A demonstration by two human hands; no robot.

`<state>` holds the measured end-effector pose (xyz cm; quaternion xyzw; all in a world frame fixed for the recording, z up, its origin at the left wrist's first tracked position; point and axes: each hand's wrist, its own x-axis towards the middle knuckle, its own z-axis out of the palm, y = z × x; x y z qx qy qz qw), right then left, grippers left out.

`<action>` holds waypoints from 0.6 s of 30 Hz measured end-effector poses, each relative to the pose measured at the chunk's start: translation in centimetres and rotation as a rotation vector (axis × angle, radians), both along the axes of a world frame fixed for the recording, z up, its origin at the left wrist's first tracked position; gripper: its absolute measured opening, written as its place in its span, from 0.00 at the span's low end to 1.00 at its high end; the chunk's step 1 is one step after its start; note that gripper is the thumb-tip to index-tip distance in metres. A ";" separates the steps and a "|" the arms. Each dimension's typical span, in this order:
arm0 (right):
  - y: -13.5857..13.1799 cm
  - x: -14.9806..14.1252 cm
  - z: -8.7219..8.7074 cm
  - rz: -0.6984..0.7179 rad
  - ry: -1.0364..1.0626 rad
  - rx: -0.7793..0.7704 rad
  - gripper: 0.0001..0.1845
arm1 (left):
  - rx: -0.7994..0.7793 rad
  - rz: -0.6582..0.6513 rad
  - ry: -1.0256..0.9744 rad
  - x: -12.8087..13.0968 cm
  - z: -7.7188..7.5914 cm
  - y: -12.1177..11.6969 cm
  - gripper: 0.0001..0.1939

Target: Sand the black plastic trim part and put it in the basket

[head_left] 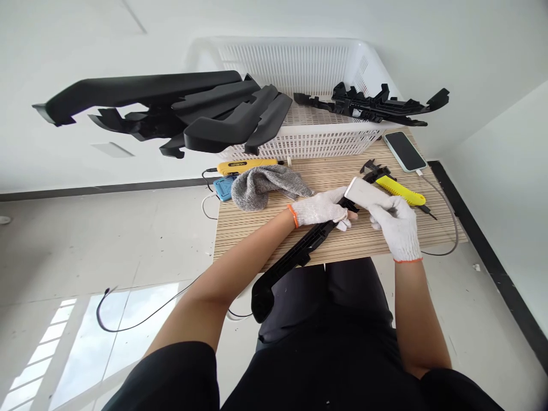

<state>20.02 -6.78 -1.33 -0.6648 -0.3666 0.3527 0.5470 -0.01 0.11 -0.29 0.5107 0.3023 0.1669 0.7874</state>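
Note:
My left hand [322, 209], in a white knit glove, is closed round a long black plastic trim part [295, 256] that runs from the table's near edge down over my lap. My right hand [397, 225], gloved the same way, is closed on a pale flat block [363, 193] pressed against the upper end of that black part. Both hands meet above the small slatted wooden table [257, 225].
A white plastic basket [299, 140] at the table's back carries several black trim parts [222, 117] and another black part [372, 105] across its rim. A grey glove [265, 185], yellow tool [242, 166], blue box [223, 187], yellow-black cutter [400, 191] and charging phone [403, 150] lie on the table.

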 end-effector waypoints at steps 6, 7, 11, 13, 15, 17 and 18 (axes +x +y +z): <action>-0.2 -0.1 0.0 -0.036 -0.012 0.022 0.15 | -0.008 -0.002 -0.007 0.0 0.2 -0.1 0.44; -0.2 -0.1 0.0 0.003 -0.028 -0.006 0.16 | -0.005 -0.001 -0.001 0.0 0.3 -0.1 0.44; -0.1 0.1 -0.1 -0.122 -0.044 0.010 0.14 | 0.001 0.016 0.015 0.1 0.2 0.0 0.46; -0.3 0.2 0.0 -0.065 -0.012 0.010 0.16 | 0.010 0.007 0.013 0.1 0.0 0.0 0.47; -0.4 0.1 0.1 0.039 -0.040 -0.042 0.17 | 0.030 0.016 0.016 0.1 -0.2 0.1 0.46; -0.4 -0.2 0.1 0.024 -0.090 -0.078 0.17 | 0.051 0.034 0.020 0.1 -0.3 0.2 0.44; -0.4 -0.5 0.1 -0.022 -0.101 -0.071 0.16 | 0.060 0.038 0.027 0.1 -0.3 0.3 0.42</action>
